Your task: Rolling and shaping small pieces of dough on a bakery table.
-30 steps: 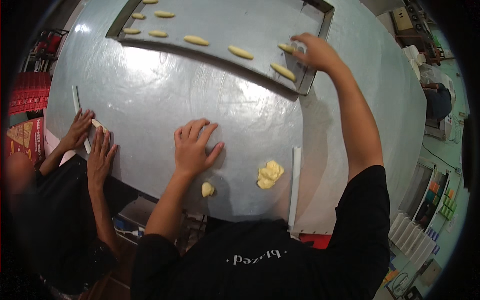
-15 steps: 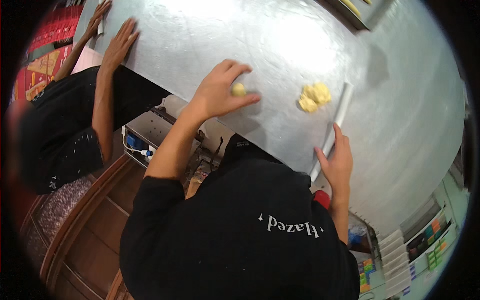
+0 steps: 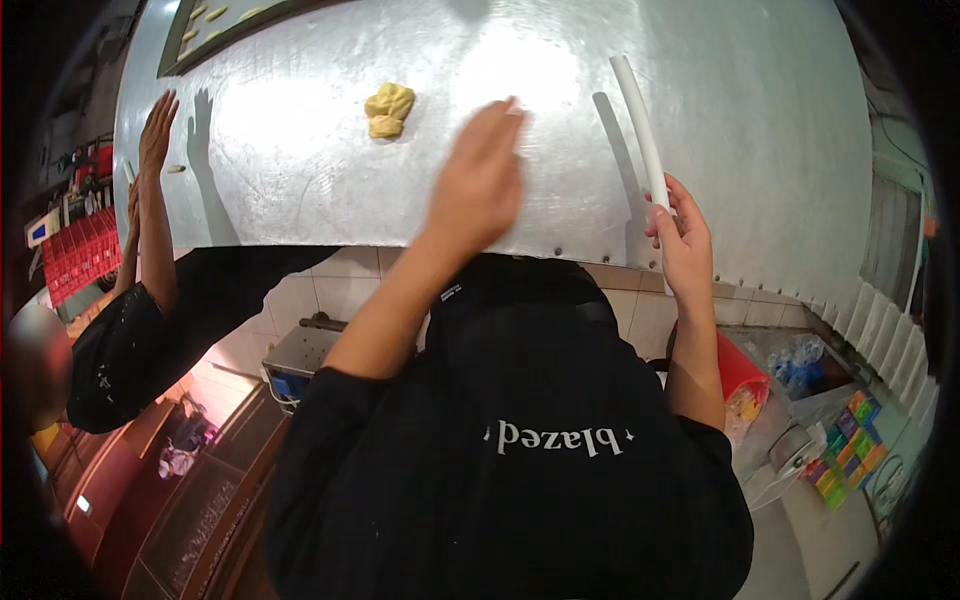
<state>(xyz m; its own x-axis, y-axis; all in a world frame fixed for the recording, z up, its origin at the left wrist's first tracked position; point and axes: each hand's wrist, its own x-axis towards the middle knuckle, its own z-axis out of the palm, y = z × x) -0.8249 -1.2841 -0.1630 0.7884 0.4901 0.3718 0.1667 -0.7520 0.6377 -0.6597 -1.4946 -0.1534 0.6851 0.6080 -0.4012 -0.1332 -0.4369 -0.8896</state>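
Observation:
My right hand (image 3: 683,235) grips a white rod (image 3: 638,120) by its near part; the rod is raised over the metal table, its shadow falling to the left. Blurred by motion, my left hand (image 3: 480,180) is over the table in the middle, its fingers pointing away from me. Its palm side is hidden, so I cannot tell whether anything is under or in it. To the left of that hand, a lump of yellow dough (image 3: 388,108) rests on the table.
A tray (image 3: 172,60) with several small dough pieces stands at the far left of the metal table (image 3: 300,190). At the left, a co-worker's hand (image 3: 157,130) is raised beside a small dough piece (image 3: 176,169). A red container (image 3: 740,375) stands below the table's edge at right.
The view has turned, so the tray and dough lump now appear farther left. My left hand has moved from left of the lump to its right. The rod has lifted off the table.

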